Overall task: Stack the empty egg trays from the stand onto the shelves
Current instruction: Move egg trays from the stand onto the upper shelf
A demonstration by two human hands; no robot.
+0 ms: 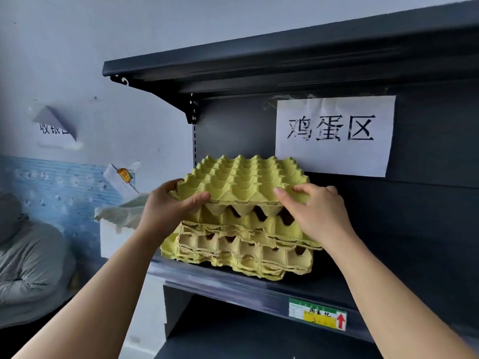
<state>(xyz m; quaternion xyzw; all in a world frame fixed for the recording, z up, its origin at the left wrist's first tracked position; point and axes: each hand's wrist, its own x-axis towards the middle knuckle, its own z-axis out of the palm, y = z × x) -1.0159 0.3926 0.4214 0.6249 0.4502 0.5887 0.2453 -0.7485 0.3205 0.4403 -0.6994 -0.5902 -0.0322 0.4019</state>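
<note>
A yellow-green empty egg tray [243, 177] lies on top of a stack of egg trays [241, 247] on the dark shelf [233, 283]. My left hand [168, 208] grips the top tray's front left corner, thumb on top. My right hand [318, 211] holds its front right corner, fingers over the rim. The top tray sits slightly tilted and turned against the trays below. The stack is made of several yellow and tan trays, unevenly aligned.
A white paper sign [334, 136] hangs on the shelf's back panel behind the stack. Another dark shelf [259, 60] runs overhead. A price label [317, 313] sits on the shelf's front edge. A person in grey [26, 255] sits at the left, by a white box [116, 237].
</note>
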